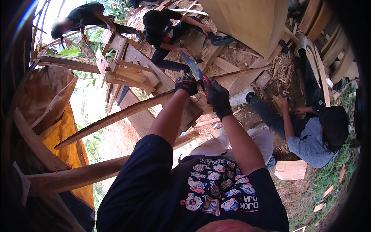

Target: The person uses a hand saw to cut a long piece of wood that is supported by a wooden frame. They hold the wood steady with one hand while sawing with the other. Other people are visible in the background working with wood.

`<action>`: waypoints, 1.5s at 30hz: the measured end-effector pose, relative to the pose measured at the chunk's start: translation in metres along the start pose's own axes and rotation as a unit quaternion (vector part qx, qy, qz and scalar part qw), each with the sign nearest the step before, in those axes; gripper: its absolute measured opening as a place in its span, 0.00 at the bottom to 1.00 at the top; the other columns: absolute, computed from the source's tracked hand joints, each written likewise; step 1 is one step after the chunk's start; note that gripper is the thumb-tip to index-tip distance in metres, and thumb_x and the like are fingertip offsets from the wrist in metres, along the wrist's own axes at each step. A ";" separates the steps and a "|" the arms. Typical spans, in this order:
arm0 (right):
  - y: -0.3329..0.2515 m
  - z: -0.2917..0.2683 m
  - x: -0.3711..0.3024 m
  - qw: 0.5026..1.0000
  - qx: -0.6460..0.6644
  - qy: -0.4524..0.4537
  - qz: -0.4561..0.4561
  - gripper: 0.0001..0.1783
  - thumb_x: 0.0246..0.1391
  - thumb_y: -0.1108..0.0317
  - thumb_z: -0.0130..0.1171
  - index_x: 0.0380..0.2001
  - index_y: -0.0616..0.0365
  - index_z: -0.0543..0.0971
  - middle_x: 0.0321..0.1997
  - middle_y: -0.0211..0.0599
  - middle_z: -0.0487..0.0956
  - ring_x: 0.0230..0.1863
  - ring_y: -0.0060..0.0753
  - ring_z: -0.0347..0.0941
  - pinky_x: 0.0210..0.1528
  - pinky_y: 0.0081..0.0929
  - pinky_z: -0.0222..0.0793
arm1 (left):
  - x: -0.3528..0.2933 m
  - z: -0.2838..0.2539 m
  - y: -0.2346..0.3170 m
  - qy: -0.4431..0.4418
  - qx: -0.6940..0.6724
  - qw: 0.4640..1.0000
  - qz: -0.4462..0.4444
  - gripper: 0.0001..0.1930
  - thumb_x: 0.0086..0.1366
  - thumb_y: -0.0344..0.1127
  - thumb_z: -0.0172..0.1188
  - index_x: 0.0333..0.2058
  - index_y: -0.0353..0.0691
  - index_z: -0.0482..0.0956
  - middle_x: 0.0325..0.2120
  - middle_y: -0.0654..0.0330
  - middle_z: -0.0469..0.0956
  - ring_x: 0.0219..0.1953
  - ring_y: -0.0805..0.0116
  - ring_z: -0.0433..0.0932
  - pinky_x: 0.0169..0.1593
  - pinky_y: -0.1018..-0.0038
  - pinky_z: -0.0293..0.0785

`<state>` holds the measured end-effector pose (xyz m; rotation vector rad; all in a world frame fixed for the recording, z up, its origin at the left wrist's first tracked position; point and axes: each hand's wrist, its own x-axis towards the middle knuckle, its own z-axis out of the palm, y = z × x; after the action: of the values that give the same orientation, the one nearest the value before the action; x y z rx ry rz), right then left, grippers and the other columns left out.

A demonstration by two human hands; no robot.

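My right hand (218, 99), in a dark glove, is closed round the red handle of a handsaw (192, 66). The saw's blade points away from me and slants to the left, close by a long bark-edged wooden board (116, 120). Whether its teeth are in the wood, I cannot tell. My left hand (186, 85), in a black glove with red marks, is closed on the board just left of the saw. This board runs from the near left to the far right across a stack of timber (191, 112).
A person in black (164, 31) crouches beyond the timber; another (87, 19) bends at the far left. A person in grey (313, 139) sits at the right with a wood piece. A large plywood sheet (247, 23) leans at the back; a beam (89, 172) crosses the near left.
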<state>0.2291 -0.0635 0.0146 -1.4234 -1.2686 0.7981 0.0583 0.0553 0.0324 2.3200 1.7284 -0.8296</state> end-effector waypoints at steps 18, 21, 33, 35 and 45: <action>0.030 -0.031 0.038 0.943 -0.264 -0.098 -0.175 0.22 0.44 0.71 0.74 0.47 0.58 0.86 0.49 0.48 0.88 0.46 0.54 0.87 0.49 0.46 0.84 | -0.025 0.006 0.031 0.075 -0.006 0.996 -0.039 0.19 0.71 0.39 0.59 0.56 0.45 0.89 0.54 0.51 0.88 0.58 0.49 0.86 0.60 0.56 0.81; 0.043 -0.031 0.012 0.953 -0.244 -0.102 -0.145 0.28 0.58 0.69 0.68 0.63 0.57 0.84 0.44 0.46 0.88 0.39 0.42 0.89 0.43 0.40 0.85 | -0.033 0.011 0.040 0.039 -0.066 0.994 -0.077 0.21 0.71 0.43 0.62 0.59 0.47 0.88 0.59 0.48 0.86 0.65 0.45 0.81 0.68 0.49 0.74; 0.040 -0.037 -0.045 0.903 0.319 -0.082 0.274 0.26 0.79 0.67 0.52 0.75 0.59 0.75 0.28 0.23 0.78 0.24 0.16 0.71 0.29 0.20 0.71 | -0.063 0.024 0.029 0.029 -0.100 0.994 -0.027 0.39 0.63 0.67 0.69 0.63 0.43 0.85 0.63 0.49 0.83 0.70 0.44 0.77 0.74 0.45 0.65; 0.044 -0.041 -0.043 0.929 0.273 -0.090 0.235 0.27 0.78 0.69 0.51 0.75 0.61 0.74 0.28 0.24 0.79 0.25 0.16 0.72 0.30 0.19 0.71 | -0.064 0.014 0.027 0.001 -0.131 0.991 -0.021 0.42 0.62 0.70 0.68 0.64 0.43 0.84 0.64 0.49 0.83 0.70 0.44 0.77 0.75 0.44 0.65; 0.015 -0.058 0.002 0.930 -0.215 -0.019 -0.296 0.29 0.53 0.75 0.68 0.61 0.62 0.84 0.37 0.42 0.83 0.33 0.36 0.81 0.37 0.34 0.79 | -0.041 0.037 0.023 -0.008 -0.139 0.990 -0.028 0.48 0.56 0.77 0.71 0.64 0.45 0.84 0.63 0.52 0.83 0.67 0.48 0.81 0.69 0.45 0.72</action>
<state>0.2878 -0.0748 0.0150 -1.2384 -1.8573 0.1356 0.0589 -0.0023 0.0170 2.0866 1.7812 -0.5709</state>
